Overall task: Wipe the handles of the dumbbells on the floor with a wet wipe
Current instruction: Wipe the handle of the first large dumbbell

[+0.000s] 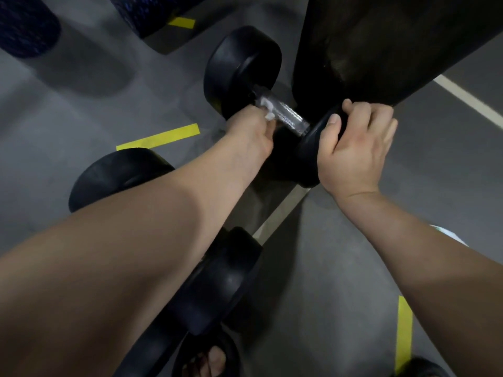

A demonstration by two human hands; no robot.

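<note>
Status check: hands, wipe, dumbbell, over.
Left hand holds wet wipe on dumbbell handle. Right hand grips its near weight head. Handle unobstructed.

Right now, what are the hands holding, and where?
The left hand holds a wet wipe against the dumbbell's handle, near the far weight. The right hand grips the near weight by its rim.

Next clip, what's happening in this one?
A person is working on a black dumbbell on the floor. Their left hand holds a white wet wipe against the metal handle near its far end, while the right hand grips the near weight. A second dumbbell lies closer, under the left forearm.
</note>
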